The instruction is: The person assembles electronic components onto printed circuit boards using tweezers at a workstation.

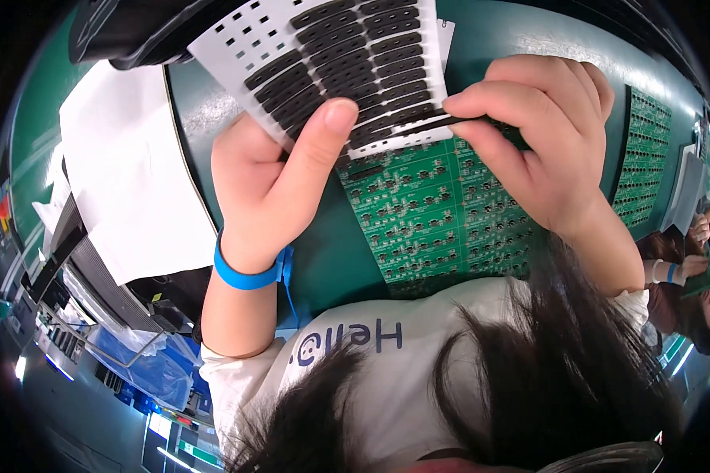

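My left hand (272, 185), with a blue wrist strap (244, 277), grips a white backing sheet (244, 39) near its lower left edge, thumb on top. Rows of black slotted strips cover much of this sheet, and small square holes show through its bare part. At the sheet's lower right edge, my right hand (540, 130) pinches the end of one thin black strip (426, 124) between thumb and forefinger. That strip looks partly lifted from the backing. Beneath both hands lies a green circuit board panel (418, 221) with rows of small parts; its upper portion is hidden by the sheet.
Another green circuit board panel (643, 158) lies at the right on the green table mat (323, 256). White paper (126, 173) covers the left side. A dark object (126, 31) hangs at the top left. At the far right, a co-worker's hands (690, 264) are visible.
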`<state>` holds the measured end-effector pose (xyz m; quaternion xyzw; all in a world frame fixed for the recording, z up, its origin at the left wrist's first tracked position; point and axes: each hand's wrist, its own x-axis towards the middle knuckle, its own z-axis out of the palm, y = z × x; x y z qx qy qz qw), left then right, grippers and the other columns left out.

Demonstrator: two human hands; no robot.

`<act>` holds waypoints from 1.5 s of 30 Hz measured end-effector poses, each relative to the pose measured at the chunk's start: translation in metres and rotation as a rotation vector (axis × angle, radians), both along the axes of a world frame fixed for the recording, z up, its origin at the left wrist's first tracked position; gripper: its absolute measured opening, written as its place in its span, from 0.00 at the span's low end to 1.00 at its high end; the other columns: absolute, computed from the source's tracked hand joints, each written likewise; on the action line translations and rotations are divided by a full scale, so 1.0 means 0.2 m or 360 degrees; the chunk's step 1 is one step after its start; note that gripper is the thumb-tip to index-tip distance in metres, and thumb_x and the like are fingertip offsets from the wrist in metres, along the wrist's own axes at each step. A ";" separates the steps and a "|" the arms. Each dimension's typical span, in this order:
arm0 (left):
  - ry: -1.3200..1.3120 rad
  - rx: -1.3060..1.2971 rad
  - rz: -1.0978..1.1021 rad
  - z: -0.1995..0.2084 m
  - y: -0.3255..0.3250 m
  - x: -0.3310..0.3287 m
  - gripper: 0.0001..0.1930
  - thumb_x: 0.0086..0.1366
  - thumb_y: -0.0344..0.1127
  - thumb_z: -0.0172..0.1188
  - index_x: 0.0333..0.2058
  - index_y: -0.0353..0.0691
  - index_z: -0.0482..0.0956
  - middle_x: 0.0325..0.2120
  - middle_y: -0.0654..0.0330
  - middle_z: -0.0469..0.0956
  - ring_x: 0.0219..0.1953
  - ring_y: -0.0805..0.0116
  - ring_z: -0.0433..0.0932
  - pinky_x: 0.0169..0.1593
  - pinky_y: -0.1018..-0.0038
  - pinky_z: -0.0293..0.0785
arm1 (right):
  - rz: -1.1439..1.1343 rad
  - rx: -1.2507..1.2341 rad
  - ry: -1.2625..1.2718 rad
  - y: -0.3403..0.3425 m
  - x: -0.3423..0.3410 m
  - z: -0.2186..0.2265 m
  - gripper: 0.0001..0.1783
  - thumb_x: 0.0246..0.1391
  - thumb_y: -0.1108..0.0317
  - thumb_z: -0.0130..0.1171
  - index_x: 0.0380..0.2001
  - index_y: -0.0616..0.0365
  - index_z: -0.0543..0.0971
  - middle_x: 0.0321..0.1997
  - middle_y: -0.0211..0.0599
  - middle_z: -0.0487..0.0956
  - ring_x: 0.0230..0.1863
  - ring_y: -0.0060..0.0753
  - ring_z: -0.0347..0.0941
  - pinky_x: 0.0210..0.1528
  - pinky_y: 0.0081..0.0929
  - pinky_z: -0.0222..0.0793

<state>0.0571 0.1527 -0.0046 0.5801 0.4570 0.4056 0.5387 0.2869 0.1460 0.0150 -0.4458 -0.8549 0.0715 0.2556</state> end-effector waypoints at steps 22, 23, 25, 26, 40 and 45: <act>-0.0033 0.0016 0.0021 -0.02 0.00 0.02 0.10 0.64 0.35 0.62 0.34 0.33 0.80 0.24 0.68 0.78 0.27 0.83 0.70 0.31 0.84 0.66 | -0.0055 -0.0194 -0.0019 -0.01 0.02 0.01 0.12 0.37 0.69 0.68 0.30 0.51 0.81 0.34 0.28 0.77 0.36 0.31 0.72 0.44 0.26 0.58; -0.0047 0.0032 0.0066 -0.02 0.00 0.02 0.10 0.64 0.35 0.62 0.35 0.33 0.81 0.24 0.68 0.78 0.27 0.83 0.70 0.31 0.84 0.66 | -0.0067 -0.0237 -0.0020 -0.02 0.01 0.02 0.12 0.37 0.69 0.68 0.30 0.51 0.80 0.34 0.28 0.77 0.37 0.31 0.72 0.45 0.26 0.58; -0.0022 0.0038 0.0050 -0.02 0.00 0.02 0.10 0.64 0.35 0.62 0.36 0.32 0.81 0.25 0.69 0.78 0.28 0.83 0.70 0.31 0.84 0.66 | -0.0091 -0.0278 -0.0012 -0.04 0.01 0.04 0.12 0.37 0.70 0.68 0.30 0.52 0.80 0.34 0.29 0.77 0.37 0.32 0.72 0.45 0.26 0.58; 0.0001 0.0045 0.0032 -0.02 0.00 0.01 0.10 0.64 0.35 0.62 0.36 0.32 0.81 0.25 0.69 0.78 0.28 0.83 0.70 0.32 0.84 0.66 | -0.0117 -0.0318 -0.0006 -0.06 0.01 0.05 0.12 0.37 0.71 0.68 0.30 0.52 0.80 0.34 0.30 0.77 0.36 0.32 0.71 0.45 0.26 0.58; 0.0232 -0.0149 0.0143 0.01 -0.03 -0.04 0.10 0.64 0.34 0.62 0.36 0.32 0.82 0.36 0.63 0.80 0.36 0.80 0.72 0.42 0.84 0.66 | -0.0335 -0.0167 -0.0051 -0.31 0.31 -0.07 0.10 0.38 0.65 0.68 0.29 0.43 0.82 0.32 0.20 0.75 0.31 0.25 0.67 0.42 0.24 0.53; 0.0160 -0.0042 0.0264 -0.03 -0.03 -0.02 0.07 0.61 0.31 0.64 0.33 0.32 0.82 0.26 0.67 0.78 0.27 0.83 0.69 0.32 0.87 0.64 | -0.0313 -0.0069 -0.0104 -0.29 0.31 -0.07 0.10 0.37 0.63 0.68 0.29 0.41 0.82 0.32 0.20 0.76 0.29 0.24 0.67 0.42 0.23 0.53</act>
